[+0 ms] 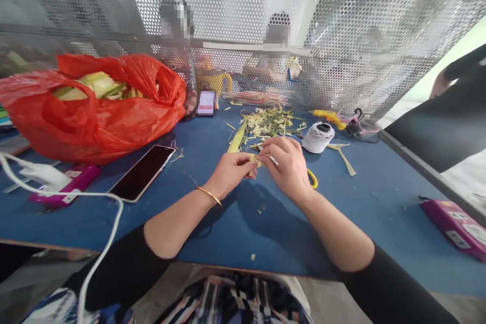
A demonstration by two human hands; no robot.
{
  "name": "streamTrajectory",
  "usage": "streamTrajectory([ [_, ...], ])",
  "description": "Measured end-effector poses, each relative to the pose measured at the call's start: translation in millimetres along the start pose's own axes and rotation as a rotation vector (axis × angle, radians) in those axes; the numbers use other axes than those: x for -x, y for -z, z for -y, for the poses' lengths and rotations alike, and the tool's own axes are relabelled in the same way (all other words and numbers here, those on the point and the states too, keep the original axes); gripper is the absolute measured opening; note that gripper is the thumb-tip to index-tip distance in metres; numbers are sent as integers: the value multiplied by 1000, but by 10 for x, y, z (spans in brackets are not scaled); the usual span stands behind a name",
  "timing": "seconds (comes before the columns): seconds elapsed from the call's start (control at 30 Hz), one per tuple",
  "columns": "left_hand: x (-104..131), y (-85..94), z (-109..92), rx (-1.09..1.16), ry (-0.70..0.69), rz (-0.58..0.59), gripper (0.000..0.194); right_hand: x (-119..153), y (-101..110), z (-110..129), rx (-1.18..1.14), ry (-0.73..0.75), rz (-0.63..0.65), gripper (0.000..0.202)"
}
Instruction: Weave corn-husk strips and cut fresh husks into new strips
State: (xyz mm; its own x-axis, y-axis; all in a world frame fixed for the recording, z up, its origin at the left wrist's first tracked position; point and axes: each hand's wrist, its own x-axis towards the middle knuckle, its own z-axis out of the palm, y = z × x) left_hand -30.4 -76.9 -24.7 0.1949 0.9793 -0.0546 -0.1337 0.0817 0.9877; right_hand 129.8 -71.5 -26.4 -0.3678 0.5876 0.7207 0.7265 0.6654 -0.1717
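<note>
One pale scrap (pixel 253 257) lies close to the near edge of the blue surface (pixel 395 187). Beyond it the two hands come together: the left hand (pixel 231 169) pinches a small straw-yellow piece (pixel 255 160) between thumb and fingers, and the right hand (pixel 286 167) closes its fingertips on the side toward the right edge. The piece is held just above the surface, roughly midway between its left and right edges. It looks light, thin and pliable, like dry husk, probably more grippy than slippery, and liable to split along its fibres; a fingertip pinch at each end should suit it better than a hard squeeze. Its colour is dull and slightly uneven; fingers hide most of its outline. A yellow loop (pixel 312 178) shows beside the right wrist; whether that hand also holds it, I cannot tell. Farther off, a longer green-yellow strip (pixel 238 137) points toward the far edge, where a loose heap of shreds (pixel 271 120) lies beside a white spool (pixel 318 139).
</note>
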Motion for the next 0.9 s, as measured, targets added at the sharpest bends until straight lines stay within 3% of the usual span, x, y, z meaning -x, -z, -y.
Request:
streamTrajectory([
  [0.1, 12, 6, -6, -4, 1, 77, 23, 13, -35, -28, -22, -127, 31, 15],
  [0.2, 4, 9, 30, 54, 61, 80, 20, 44, -86, -48, -5, -244, 68, 12],
  [0.43, -4, -15, 105, 92, 109, 9, 11, 62, -134, -4, -64, -416, 163, 9],
  [0.5, -13, -12, 98, 96, 119, -29, 12, 52, -127, 3, -91, -428, 121, 5],
  [0.6, -34, 17, 70, 163, 135, -112, 11, 37, -84, -2, 8, -313, -96, 13],
  [0.67, -46, 48, 51, 241, 159, -141, 10, 30, -42, -3, 94, -201, -166, 15],
  [0.9, -55, 86, 53, 385, 274, -78, 12, 28, 16, 14, 299, 141, -3, 19],
])
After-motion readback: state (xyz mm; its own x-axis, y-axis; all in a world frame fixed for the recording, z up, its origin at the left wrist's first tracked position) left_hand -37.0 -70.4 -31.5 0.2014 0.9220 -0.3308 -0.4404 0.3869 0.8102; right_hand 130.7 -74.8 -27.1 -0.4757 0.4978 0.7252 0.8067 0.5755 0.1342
